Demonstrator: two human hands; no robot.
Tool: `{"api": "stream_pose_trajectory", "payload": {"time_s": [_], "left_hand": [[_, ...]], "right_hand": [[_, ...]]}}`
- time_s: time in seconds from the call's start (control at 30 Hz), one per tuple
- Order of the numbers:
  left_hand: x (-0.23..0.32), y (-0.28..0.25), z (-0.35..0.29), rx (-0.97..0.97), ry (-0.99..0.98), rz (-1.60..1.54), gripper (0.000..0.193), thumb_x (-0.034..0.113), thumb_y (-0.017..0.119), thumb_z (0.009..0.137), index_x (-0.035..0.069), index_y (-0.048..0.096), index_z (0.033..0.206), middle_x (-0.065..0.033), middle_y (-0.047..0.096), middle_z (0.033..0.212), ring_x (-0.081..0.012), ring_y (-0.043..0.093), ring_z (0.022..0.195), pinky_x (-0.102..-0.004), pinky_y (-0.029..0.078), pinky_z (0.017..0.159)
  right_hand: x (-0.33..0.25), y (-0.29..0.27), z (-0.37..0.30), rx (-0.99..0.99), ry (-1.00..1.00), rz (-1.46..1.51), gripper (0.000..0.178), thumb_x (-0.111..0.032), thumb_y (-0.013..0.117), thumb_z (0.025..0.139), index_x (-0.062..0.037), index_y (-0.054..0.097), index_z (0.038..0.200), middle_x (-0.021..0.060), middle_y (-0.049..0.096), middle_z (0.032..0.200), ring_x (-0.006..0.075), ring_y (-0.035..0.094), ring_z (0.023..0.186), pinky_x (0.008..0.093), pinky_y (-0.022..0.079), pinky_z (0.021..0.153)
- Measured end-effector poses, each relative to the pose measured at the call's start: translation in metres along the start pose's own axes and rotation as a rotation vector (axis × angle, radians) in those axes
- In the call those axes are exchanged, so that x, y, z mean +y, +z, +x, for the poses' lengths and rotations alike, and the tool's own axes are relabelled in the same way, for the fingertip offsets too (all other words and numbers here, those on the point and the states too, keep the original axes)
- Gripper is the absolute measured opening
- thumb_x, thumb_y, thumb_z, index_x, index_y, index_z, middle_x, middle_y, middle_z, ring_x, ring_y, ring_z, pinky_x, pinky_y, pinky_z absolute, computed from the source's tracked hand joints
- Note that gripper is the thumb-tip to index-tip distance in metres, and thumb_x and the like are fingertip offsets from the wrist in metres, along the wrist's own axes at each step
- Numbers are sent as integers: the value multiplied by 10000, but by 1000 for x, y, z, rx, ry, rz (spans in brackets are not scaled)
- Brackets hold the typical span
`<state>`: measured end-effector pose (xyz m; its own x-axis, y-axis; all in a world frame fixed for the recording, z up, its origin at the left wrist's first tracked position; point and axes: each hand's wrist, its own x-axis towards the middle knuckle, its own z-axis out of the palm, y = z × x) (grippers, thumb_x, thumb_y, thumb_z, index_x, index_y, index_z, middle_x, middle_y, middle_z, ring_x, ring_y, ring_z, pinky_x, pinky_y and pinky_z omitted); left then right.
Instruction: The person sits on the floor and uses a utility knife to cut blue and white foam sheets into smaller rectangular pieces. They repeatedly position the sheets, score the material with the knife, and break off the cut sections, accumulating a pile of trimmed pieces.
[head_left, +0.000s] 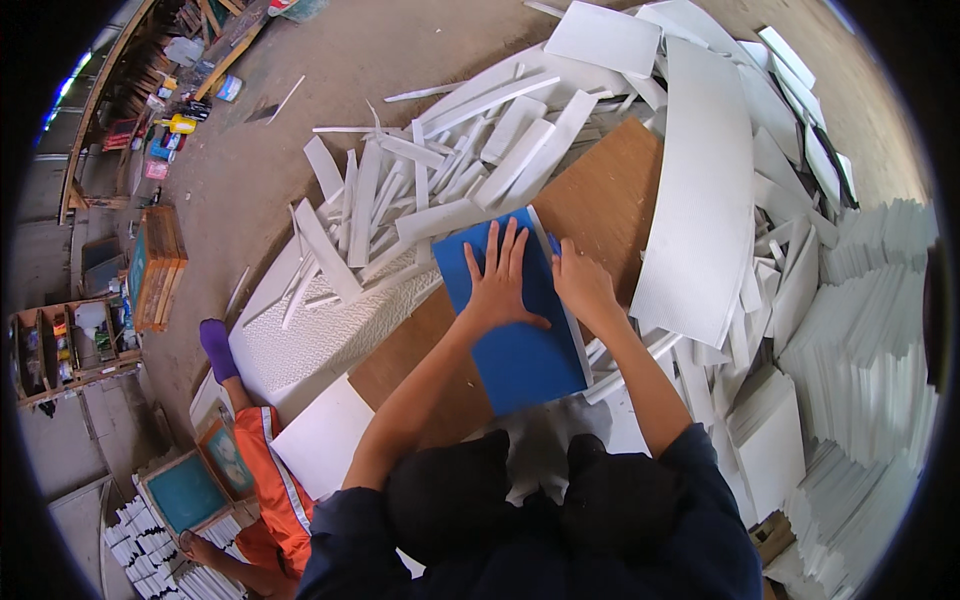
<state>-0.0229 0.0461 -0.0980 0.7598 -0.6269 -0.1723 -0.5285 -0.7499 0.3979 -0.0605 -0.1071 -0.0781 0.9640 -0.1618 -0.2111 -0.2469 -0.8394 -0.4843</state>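
Observation:
A blue rectangular panel (530, 350) lies tilted on a brown wooden board (600, 190), with a white edge showing along its right side. My left hand (497, 285) rests flat on the panel, fingers spread. At the panel's upper right edge, my right hand (583, 285) is closed around a small blue tool (554, 244). Only the end of this tool shows beyond the fingers, so its exact kind is hidden. The right hand is beside the white edge, apart from the left hand.
White foam offcuts (420, 185) are heaped beyond the board. A long white sheet (700, 190) stands at right, near stacked white sheets (850, 350). At left are a person's leg in orange trousers (270, 465), wooden frames (160, 268) and a shelf (75, 345).

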Motion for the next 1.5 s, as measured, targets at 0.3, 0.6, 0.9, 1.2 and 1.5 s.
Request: {"api": "stream_pose_trajectory", "payload": {"time_s": [0.3,0.6,0.9,1.2,1.5], "left_hand": [[1,-2,-2,-10,-5,-54,1386,559,802,307,34,122,1395,-146,47,1472,-348,-41,1357,-669,-55,961],[-1,0,-1,31,14,-52,1396,554,803,300,41,112,1400,-145,53,1472,-349,-34,1357,-674,-48,958],[-2,0,-3,10,-24,-30,1404,577,794,290,39,114,1395,-137,48,1473,-340,-31,1358,-666,-46,968],[-2,0,0,12,-9,5,1410,585,795,302,32,97,1395,-140,40,1473,-340,-38,1358,-667,-44,969],[1,-5,-5,18,-28,-29,1397,564,803,300,25,121,1392,-134,41,1474,-334,-33,1360,-650,-45,980]], "right_hand": [[-17,15,33,20,10,-112,215,-232,389,913,-40,470,860,179,627,711,348,635,689,451,500,596],[-24,19,43,-12,59,-55,267,-257,361,919,-14,469,892,219,622,753,395,619,741,487,486,664],[5,21,-50,-82,25,-57,238,-199,428,874,17,481,958,228,622,810,380,622,789,472,498,646],[17,-16,-87,-414,55,-130,274,-215,450,868,32,560,911,210,630,748,377,629,751,485,487,678],[-4,-38,-26,-125,4,-29,330,-288,442,886,-6,539,1027,222,620,753,412,604,725,492,476,645]]}}
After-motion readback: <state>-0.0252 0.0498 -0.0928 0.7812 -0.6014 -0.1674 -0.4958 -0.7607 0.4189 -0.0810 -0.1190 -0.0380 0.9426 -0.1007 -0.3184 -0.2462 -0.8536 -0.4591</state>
